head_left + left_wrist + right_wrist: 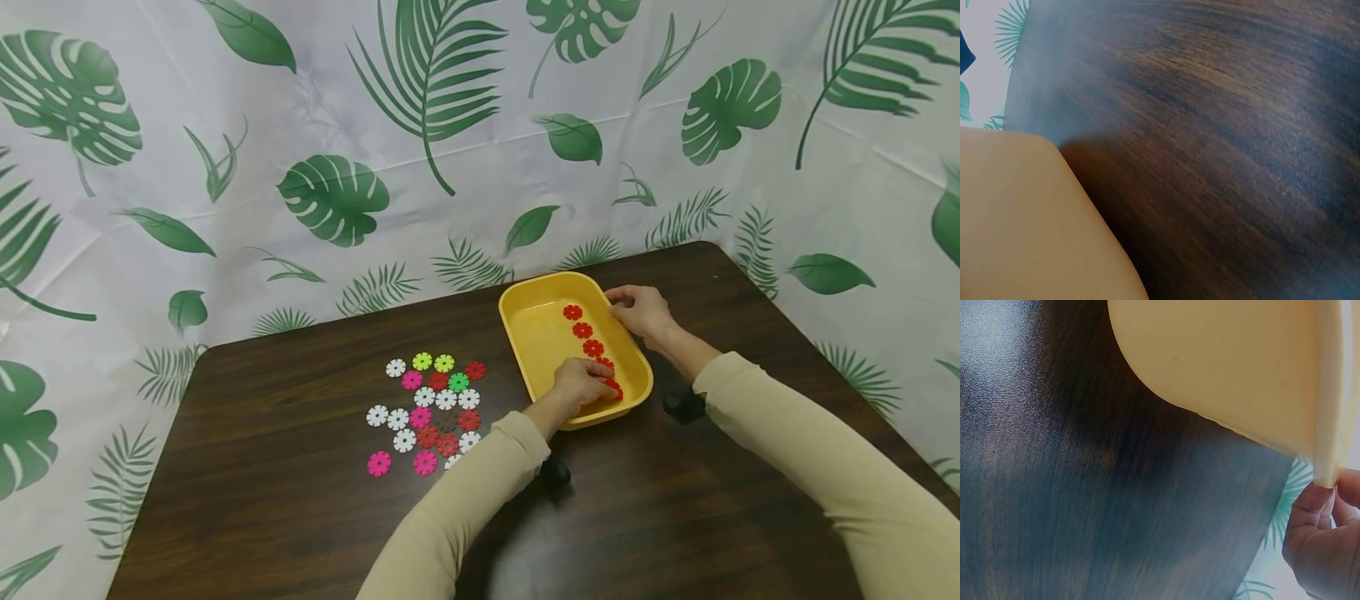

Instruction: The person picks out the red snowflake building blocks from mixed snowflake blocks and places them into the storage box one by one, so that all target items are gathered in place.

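A yellow plastic tray sits on the dark table with a slanting row of red notched discs along its right part. My left hand reaches in over the near end, its fingertips pinching a red disc at the row's bottom. Part of the disc above it is hidden by the fingers. My right hand grips the tray's right rim between thumb and fingers. In the right wrist view, the fingertips are on the rim. The left wrist view does not show the fingers.
Left of the tray lies a loose spread of notched discs: white, pink, red, yellow, green and brown. A leaf-patterned cloth hangs behind the wooden table.
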`<state>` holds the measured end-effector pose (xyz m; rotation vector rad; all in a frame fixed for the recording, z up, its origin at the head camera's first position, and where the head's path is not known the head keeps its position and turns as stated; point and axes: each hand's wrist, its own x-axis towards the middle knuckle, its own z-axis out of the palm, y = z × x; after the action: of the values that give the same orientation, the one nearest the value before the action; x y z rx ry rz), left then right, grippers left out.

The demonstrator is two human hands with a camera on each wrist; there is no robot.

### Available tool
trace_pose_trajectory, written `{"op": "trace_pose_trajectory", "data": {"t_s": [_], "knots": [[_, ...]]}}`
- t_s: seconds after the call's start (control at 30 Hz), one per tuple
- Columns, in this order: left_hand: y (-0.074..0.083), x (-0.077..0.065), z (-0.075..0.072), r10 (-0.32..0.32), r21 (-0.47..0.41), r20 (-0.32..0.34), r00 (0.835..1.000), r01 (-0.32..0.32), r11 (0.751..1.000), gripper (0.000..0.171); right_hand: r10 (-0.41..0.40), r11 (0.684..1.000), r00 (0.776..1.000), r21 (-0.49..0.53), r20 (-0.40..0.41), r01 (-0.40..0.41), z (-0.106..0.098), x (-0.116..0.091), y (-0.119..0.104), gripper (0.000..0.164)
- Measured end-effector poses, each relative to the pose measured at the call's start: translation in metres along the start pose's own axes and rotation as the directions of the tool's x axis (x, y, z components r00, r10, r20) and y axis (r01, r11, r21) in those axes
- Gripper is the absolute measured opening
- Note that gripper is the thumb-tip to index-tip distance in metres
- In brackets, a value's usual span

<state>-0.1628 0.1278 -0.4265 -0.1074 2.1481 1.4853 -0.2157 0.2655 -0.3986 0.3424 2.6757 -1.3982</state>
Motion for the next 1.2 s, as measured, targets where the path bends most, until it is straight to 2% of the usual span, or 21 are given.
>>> {"op": "trace_pose_trajectory", "data": {"t_s": [1.2], "knots": [[0.0027,-0.005,-0.0026,0.112,0.121,-0.015,0.994,-0.109,0.987,0.025,-0.02,1.0,1.0,-0.017,-0.021,0.019,0.002,-0.0023,0.0006,0.032]]}}
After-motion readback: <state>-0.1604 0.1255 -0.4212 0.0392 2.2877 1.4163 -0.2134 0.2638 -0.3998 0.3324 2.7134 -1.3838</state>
